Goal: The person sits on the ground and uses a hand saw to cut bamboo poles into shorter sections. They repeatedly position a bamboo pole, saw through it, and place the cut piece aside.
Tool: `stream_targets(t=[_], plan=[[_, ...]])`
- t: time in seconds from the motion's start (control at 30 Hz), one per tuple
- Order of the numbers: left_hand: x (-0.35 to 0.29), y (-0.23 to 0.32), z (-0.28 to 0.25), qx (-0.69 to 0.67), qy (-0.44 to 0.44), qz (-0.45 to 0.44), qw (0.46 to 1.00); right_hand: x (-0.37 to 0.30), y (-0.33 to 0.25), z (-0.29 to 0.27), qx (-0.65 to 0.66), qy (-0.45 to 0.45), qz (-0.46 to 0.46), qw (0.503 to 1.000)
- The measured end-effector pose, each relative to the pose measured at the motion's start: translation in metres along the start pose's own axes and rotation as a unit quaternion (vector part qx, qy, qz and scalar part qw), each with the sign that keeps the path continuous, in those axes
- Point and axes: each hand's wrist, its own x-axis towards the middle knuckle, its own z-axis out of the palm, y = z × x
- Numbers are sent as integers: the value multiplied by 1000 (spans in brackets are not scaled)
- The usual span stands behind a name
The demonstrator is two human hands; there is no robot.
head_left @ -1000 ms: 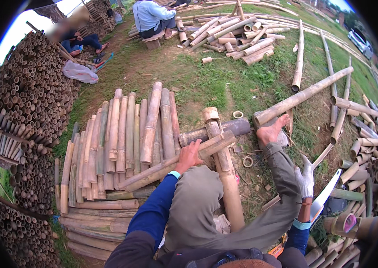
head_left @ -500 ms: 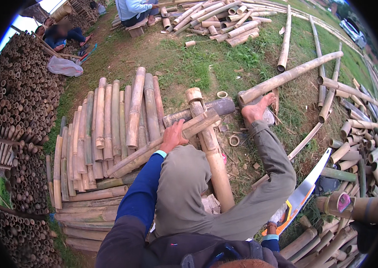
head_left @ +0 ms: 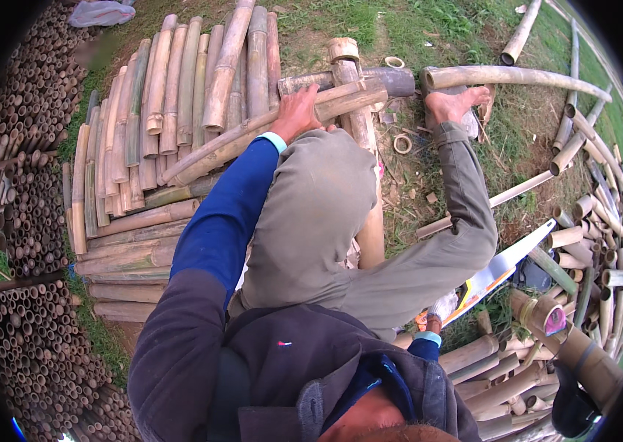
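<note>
My left hand [head_left: 299, 116] grips a cut bamboo pole [head_left: 223, 147], fingers curled over it near its right end. The pole slants from lower left to upper right, past my bent left knee. Its right end rests across a thicker bamboo post [head_left: 370, 236] and close to a dark crosswise bamboo piece [head_left: 392, 82]. Low on the right, my right hand [head_left: 440, 307], seemingly in a whitish glove, is closed at the handle end of a handsaw [head_left: 509, 261]. The saw has a pale blade and orange and yellow parts, and its tip points up and right. My thigh partly hides the right arm.
Cut bamboo lengths [head_left: 171, 81] lie in rows on the left, beside tall stacks [head_left: 24, 317]. My bare right foot [head_left: 459, 105] is by a long bamboo pole [head_left: 510, 76]. Bamboo rings [head_left: 402, 144] lie on the grass. More loose pieces [head_left: 565, 236] are heaped at right.
The view has tipped downward, so the scene sits higher in the picture. My left hand stays on the bamboo pole, and the saw remains low at my right side.
</note>
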Motion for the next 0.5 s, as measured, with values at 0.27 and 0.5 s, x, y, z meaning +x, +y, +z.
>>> stream_targets(t=[0.27, 0.5], plan=[[6, 1, 12, 13, 24, 5, 1000, -25, -53, -197, 128, 98, -125, 979], [0, -2, 27, 34, 74, 1, 997, -56, -163, -356, 437, 119, -120, 883]])
